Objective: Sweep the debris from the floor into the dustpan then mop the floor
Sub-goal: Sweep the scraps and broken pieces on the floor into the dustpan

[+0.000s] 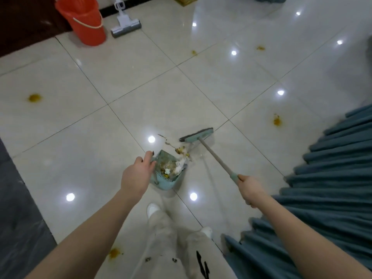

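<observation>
Right hand (pixel 249 190) is gripping the teal flat-headed broom (pixel 196 136), yellow-white debris (pixel 182 151) lying between its head and the pale-blue plastic dustpan (pixel 171 181) nearer the left hand (pixel 136 176), whose fingers' hold is unclear.

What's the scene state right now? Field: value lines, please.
left hand: at the left rim of the dustpan; grip unclear
right hand: grips the broom by its handle
debris: between the broom's head and the dustpan's mouth; more scraps inside
floor: yellow stains remain
mop: on the floor beside the red bucket, far left
</observation>
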`<state>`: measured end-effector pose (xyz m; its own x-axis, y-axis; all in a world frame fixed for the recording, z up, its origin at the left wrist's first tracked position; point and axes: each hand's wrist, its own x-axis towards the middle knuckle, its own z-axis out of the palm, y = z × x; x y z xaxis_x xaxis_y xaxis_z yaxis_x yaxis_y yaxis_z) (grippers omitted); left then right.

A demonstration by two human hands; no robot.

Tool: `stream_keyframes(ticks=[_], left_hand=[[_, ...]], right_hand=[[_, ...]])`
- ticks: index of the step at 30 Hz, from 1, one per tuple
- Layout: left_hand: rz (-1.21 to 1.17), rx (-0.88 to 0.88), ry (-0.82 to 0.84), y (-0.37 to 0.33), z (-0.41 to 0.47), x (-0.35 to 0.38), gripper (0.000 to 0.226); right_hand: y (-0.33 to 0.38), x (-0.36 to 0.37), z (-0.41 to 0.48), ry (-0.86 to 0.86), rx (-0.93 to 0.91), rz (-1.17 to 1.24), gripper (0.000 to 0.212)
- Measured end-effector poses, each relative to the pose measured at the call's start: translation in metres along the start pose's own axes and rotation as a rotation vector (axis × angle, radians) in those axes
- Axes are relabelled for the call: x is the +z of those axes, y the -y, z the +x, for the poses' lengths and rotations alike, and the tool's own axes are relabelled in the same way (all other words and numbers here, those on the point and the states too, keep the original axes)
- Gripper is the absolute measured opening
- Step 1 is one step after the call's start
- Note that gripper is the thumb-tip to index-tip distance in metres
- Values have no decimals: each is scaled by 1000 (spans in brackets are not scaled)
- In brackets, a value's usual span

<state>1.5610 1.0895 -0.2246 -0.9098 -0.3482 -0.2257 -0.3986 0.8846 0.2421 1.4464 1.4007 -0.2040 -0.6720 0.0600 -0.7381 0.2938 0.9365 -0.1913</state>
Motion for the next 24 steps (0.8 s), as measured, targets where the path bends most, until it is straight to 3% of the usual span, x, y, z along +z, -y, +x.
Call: stream_keyframes(ticks=[10,24], left_hand=[[-59,8,4,-45,-29,19,33],[5,-1,12,-68,-29,28,34]], right_hand=[[-42,24,-1,-4,162,106,37],[-98,31,-57,167,-97,-432,30]])
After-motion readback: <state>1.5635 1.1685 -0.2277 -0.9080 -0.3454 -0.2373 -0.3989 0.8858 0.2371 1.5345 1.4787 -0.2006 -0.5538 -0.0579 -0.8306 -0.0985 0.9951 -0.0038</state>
